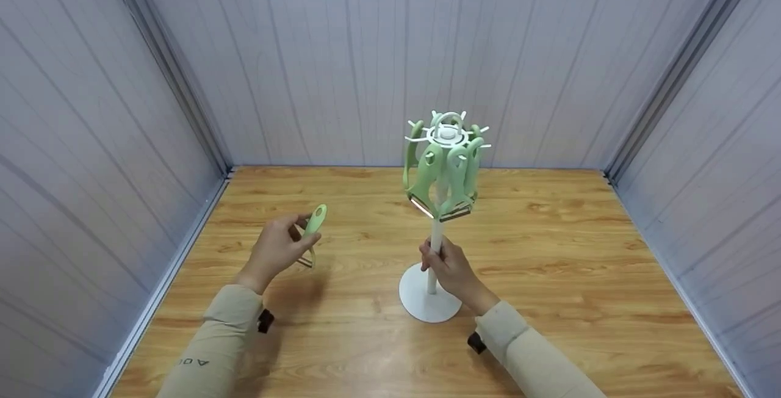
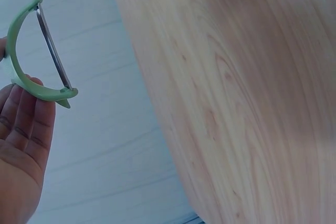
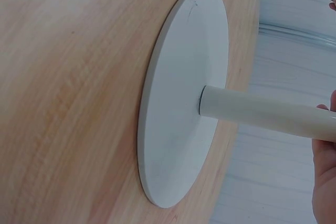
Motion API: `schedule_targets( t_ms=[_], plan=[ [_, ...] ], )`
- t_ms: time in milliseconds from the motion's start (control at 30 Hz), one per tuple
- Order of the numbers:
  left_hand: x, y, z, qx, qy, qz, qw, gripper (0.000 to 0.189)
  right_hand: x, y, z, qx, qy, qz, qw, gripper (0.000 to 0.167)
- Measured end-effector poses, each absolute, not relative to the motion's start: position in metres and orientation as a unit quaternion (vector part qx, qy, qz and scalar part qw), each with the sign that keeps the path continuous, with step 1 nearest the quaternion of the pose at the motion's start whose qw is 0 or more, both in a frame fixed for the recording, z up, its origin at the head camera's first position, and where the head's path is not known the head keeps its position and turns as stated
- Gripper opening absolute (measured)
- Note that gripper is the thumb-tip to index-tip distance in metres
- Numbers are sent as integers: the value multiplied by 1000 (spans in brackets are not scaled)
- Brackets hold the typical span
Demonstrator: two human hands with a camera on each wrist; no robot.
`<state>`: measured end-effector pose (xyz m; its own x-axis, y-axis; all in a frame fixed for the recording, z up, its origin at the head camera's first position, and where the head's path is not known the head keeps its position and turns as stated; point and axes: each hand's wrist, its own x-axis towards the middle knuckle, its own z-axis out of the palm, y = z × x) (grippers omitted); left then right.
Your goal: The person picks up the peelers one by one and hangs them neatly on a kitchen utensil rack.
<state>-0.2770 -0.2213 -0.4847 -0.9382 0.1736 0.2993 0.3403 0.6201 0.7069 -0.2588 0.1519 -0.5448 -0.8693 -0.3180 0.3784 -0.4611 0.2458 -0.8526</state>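
Note:
My left hand [image 1: 282, 246] pinches a light green peeler [image 1: 316, 220] by its handle, holding it over the left part of the table. In the left wrist view the peeler's curved head [image 2: 20, 72] and its metal blade [image 2: 53, 48] face away from the fingers. My right hand [image 1: 450, 268] grips the white pole of a stand [image 1: 437, 236] low down, above its round base [image 3: 181, 103]. Several green peelers [image 1: 427, 172] hang by their handle holes from the hooks around the stand's top, blades downward. A white ring [image 1: 448, 135] caps the pole.
The stand rises upright from the wooden table [image 1: 360, 337], right of the table's middle. Pale panel walls [image 1: 317, 62] close in the back and both sides. A small black device [image 1: 265, 321] shows under the left sleeve, another [image 1: 476, 342] under the right.

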Motion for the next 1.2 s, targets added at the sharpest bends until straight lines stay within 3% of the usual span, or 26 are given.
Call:
schedule_targets(
  t_ms=[1200],
  plan=[
    [-263, -175, -435, -234, -855, -417, 200, 42, -260, 152, -544, 246, -787, 562, 62, 16]
  ],
)
